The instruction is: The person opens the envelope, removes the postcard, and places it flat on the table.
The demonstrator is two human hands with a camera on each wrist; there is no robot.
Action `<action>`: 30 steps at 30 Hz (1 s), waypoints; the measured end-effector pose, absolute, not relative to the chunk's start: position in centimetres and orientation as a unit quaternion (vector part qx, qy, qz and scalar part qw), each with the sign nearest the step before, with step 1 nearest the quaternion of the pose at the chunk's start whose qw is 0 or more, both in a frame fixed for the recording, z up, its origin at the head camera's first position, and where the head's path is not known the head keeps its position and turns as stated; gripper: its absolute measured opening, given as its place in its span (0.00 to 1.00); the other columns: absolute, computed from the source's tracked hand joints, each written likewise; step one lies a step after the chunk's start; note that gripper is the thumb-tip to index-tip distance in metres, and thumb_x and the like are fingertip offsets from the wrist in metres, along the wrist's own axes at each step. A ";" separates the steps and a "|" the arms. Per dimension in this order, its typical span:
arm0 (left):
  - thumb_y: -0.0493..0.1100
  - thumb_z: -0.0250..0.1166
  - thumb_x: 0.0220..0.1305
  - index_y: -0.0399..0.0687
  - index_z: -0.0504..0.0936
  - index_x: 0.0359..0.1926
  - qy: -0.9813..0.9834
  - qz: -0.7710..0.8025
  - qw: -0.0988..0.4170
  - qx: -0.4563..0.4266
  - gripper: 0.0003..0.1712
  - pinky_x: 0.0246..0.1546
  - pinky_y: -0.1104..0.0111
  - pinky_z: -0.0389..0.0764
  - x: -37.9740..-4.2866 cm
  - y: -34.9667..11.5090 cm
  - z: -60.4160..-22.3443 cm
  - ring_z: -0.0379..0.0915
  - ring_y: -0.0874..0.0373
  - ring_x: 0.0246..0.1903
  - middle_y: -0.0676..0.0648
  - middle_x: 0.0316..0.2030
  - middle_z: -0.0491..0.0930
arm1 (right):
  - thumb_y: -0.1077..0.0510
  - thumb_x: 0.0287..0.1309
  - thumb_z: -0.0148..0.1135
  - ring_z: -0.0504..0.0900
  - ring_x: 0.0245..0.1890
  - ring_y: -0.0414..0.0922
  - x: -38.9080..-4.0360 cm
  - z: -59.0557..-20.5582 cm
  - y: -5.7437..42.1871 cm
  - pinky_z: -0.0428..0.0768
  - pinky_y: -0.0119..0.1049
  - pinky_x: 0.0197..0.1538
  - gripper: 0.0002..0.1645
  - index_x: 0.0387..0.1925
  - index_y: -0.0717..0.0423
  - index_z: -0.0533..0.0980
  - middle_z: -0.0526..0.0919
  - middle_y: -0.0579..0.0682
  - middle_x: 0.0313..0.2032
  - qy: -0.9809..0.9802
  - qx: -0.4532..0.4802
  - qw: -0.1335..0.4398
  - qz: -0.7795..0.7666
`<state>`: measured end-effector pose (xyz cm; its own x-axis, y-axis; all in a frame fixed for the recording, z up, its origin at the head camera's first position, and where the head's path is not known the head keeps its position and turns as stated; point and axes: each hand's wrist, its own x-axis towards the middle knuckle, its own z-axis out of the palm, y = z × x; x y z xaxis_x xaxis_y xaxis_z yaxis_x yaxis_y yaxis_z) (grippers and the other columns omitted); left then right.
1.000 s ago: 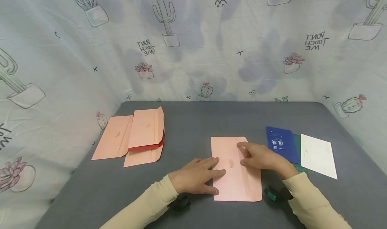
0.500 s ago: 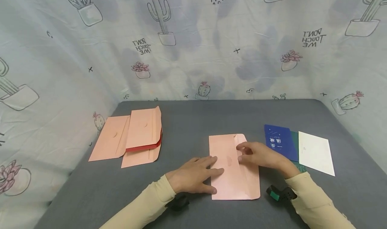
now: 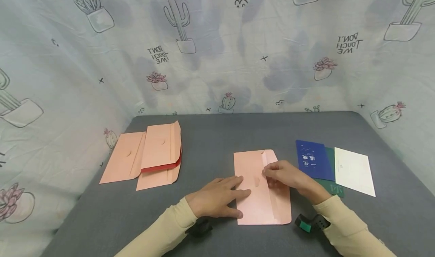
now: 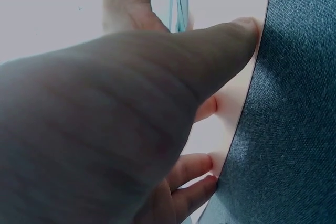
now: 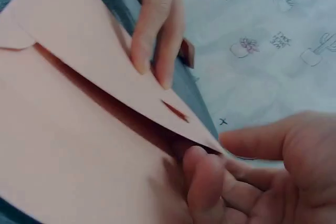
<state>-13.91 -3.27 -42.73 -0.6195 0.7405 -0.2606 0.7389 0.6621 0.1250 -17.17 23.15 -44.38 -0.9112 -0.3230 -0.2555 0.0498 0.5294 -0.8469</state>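
A pink envelope (image 3: pixel 251 206) lies flat on the dark table with its flap side toward the right. My left hand (image 3: pixel 215 198) rests on its left edge, fingers spread; in the left wrist view the thumb (image 4: pixel 226 45) touches the paper's border. At the envelope's upper right, my right hand (image 3: pixel 289 177) pinches the edge of the opening. The right wrist view shows the mouth of the envelope (image 5: pixel 79 145) gaping, with right fingertips (image 5: pixel 202 169) at the gap and the thumb on the other side of the edge. The inside looks dark.
Several pink envelopes (image 3: pixel 161 145) overlap at the left, one with a red edge showing. On the right lie a blue card (image 3: pixel 314 160), a green card (image 3: pixel 329 185) partly covered, and a white card (image 3: pixel 355 172). A printed curtain (image 3: pixel 217 60) surrounds the grey table (image 3: pixel 210 136).
My right hand has shifted slightly left, its fingers slipping under the envelope's opening edge, which now lifts a little. The left hand stays on the envelope. The head view has tilted slightly.
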 end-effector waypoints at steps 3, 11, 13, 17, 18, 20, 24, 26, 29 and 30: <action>0.68 0.63 0.65 0.72 0.65 0.75 0.901 0.004 0.145 0.410 0.40 0.73 0.52 0.66 -13.9 -3.2 -42.8 0.55 0.55 0.78 0.50 0.78 0.58 | 0.56 0.69 0.59 0.77 0.25 0.41 -17.1 -44.6 23.0 0.76 0.34 0.30 0.13 0.40 0.62 0.82 0.80 0.46 0.22 0.842 -0.060 0.191 -0.501; 0.68 0.64 0.64 0.72 0.65 0.75 0.901 0.005 0.144 0.410 0.40 0.72 0.51 0.66 -13.8 -3.2 -42.8 0.55 0.55 0.78 0.49 0.78 0.58 | 0.55 0.66 0.62 0.77 0.25 0.41 -17.1 -44.8 22.7 0.74 0.32 0.27 0.11 0.37 0.61 0.83 0.82 0.45 0.22 0.847 -0.037 0.181 -0.498; 0.68 0.64 0.64 0.72 0.65 0.75 0.900 0.006 0.143 0.411 0.40 0.73 0.51 0.66 -13.8 -3.2 -42.8 0.55 0.55 0.78 0.49 0.79 0.58 | 0.55 0.66 0.62 0.77 0.26 0.41 -17.2 -44.8 22.7 0.75 0.33 0.28 0.11 0.37 0.61 0.82 0.82 0.46 0.22 0.847 -0.035 0.181 -0.498; 0.67 0.64 0.65 0.72 0.64 0.75 0.900 0.004 0.144 0.411 0.40 0.73 0.52 0.65 -13.8 -3.2 -42.8 0.54 0.55 0.78 0.50 0.79 0.57 | 0.55 0.66 0.63 0.77 0.25 0.42 -17.2 -44.9 22.7 0.76 0.33 0.28 0.11 0.36 0.61 0.82 0.82 0.46 0.23 0.849 -0.034 0.181 -0.495; 0.67 0.64 0.65 0.72 0.64 0.75 0.900 0.004 0.145 0.410 0.40 0.73 0.52 0.65 -13.8 -3.2 -42.8 0.54 0.55 0.78 0.50 0.79 0.56 | 0.55 0.66 0.63 0.77 0.25 0.42 -17.2 -44.9 22.7 0.76 0.33 0.28 0.11 0.36 0.61 0.82 0.82 0.46 0.23 0.849 -0.034 0.181 -0.494; 0.67 0.64 0.65 0.73 0.64 0.75 0.901 0.005 0.147 0.409 0.40 0.73 0.52 0.65 -13.8 -3.2 -42.7 0.54 0.55 0.78 0.50 0.79 0.56 | 0.55 0.65 0.64 0.77 0.24 0.41 -17.2 -44.9 22.8 0.76 0.33 0.28 0.11 0.35 0.61 0.82 0.82 0.46 0.23 0.848 -0.034 0.183 -0.497; 0.67 0.64 0.65 0.73 0.63 0.75 0.901 0.011 0.151 0.407 0.40 0.74 0.52 0.64 -13.7 -3.2 -42.8 0.52 0.54 0.78 0.50 0.79 0.55 | 0.54 0.65 0.64 0.77 0.22 0.40 -17.2 -45.0 22.9 0.77 0.34 0.28 0.12 0.34 0.61 0.81 0.81 0.46 0.23 0.840 -0.033 0.187 -0.509; 0.66 0.65 0.65 0.72 0.63 0.76 0.901 0.013 0.151 0.407 0.40 0.74 0.51 0.64 -13.8 -3.3 -42.8 0.52 0.54 0.78 0.50 0.79 0.55 | 0.54 0.65 0.64 0.77 0.22 0.40 -17.2 -45.0 23.0 0.79 0.34 0.29 0.13 0.35 0.61 0.80 0.81 0.46 0.24 0.836 -0.034 0.189 -0.513; 0.66 0.64 0.65 0.72 0.63 0.76 0.901 0.013 0.153 0.405 0.40 0.74 0.51 0.64 -13.8 -3.2 -42.8 0.52 0.54 0.78 0.50 0.80 0.55 | 0.53 0.65 0.64 0.80 0.24 0.39 -17.2 -45.0 23.1 0.82 0.34 0.31 0.13 0.37 0.62 0.80 0.83 0.46 0.25 0.835 -0.036 0.189 -0.515; 0.66 0.64 0.65 0.72 0.63 0.76 0.901 0.013 0.154 0.404 0.40 0.74 0.51 0.64 -13.7 -3.2 -42.8 0.53 0.54 0.78 0.50 0.80 0.55 | 0.53 0.65 0.64 0.80 0.24 0.39 -17.2 -45.0 23.1 0.82 0.34 0.32 0.13 0.37 0.62 0.80 0.83 0.47 0.25 0.835 -0.036 0.189 -0.516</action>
<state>-13.75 -3.20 -42.80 -0.6257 0.7328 -0.2676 0.7244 0.6730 0.1492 -17.25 23.07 -45.04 -0.9262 -0.2545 -0.2781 0.1347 0.4655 -0.8748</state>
